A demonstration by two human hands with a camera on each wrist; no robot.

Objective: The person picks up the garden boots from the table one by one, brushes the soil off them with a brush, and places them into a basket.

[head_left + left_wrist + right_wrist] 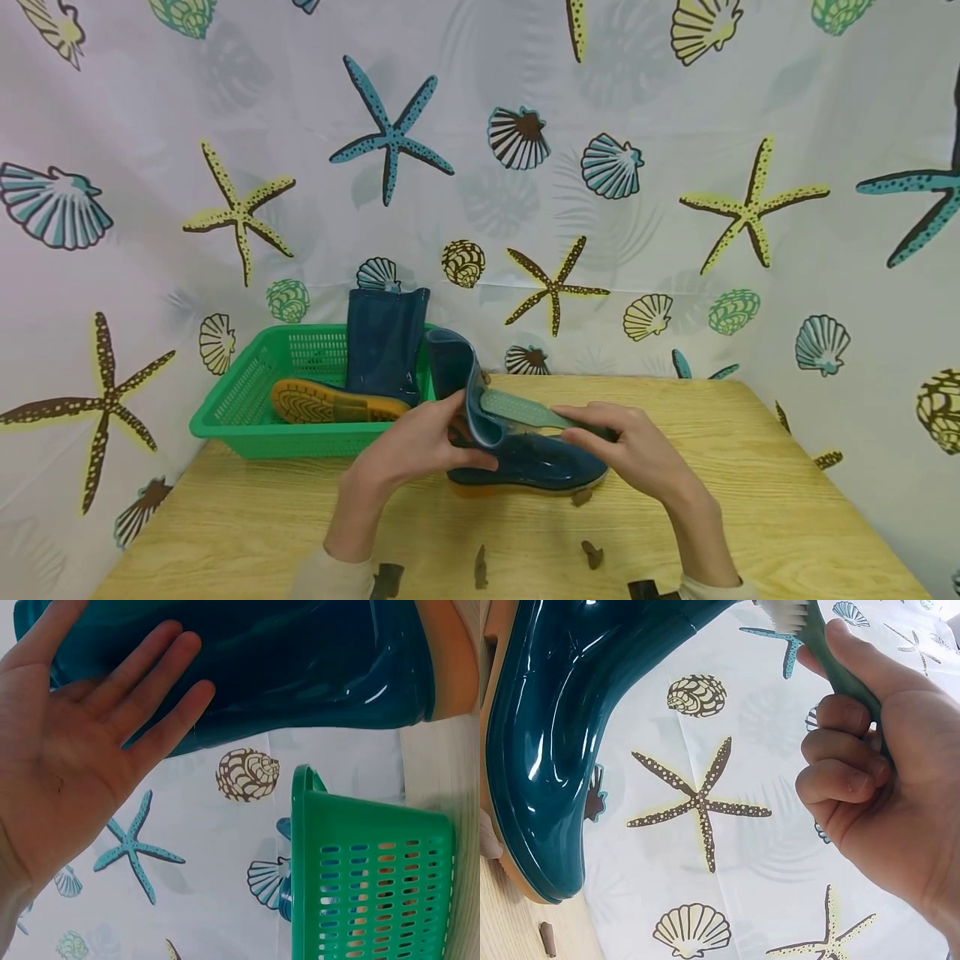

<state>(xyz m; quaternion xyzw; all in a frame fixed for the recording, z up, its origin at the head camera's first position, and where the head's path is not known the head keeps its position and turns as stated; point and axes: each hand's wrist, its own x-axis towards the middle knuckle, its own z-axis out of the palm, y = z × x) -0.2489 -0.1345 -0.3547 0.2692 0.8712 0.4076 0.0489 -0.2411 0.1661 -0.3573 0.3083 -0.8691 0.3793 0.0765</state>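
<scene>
Right hand (630,446): fingers curled round the handle of a green brush (525,411), the index finger and thumb lying farther along it. White bristles show just ahead of these fingers, and the brush head is at the opening of a dark blue boot (536,467); contact cannot be confirmed.

Left hand (420,442): fingers extended and spread at the boot's shaft, thumb pointing across its near side; pressure cannot be determined.

The boot stands between the two hands, shaft leaning toward the left fingers, glossy toe below the right fingers, tan sole on the wooden table (675,525).

Left of the left fingers: a green basket (292,442) containing a second boot (384,342). Nearer the person than the fingers: brown fragments (481,568). Beyond all fingers: a shell-and-starfish-printed cloth (465,67).
</scene>
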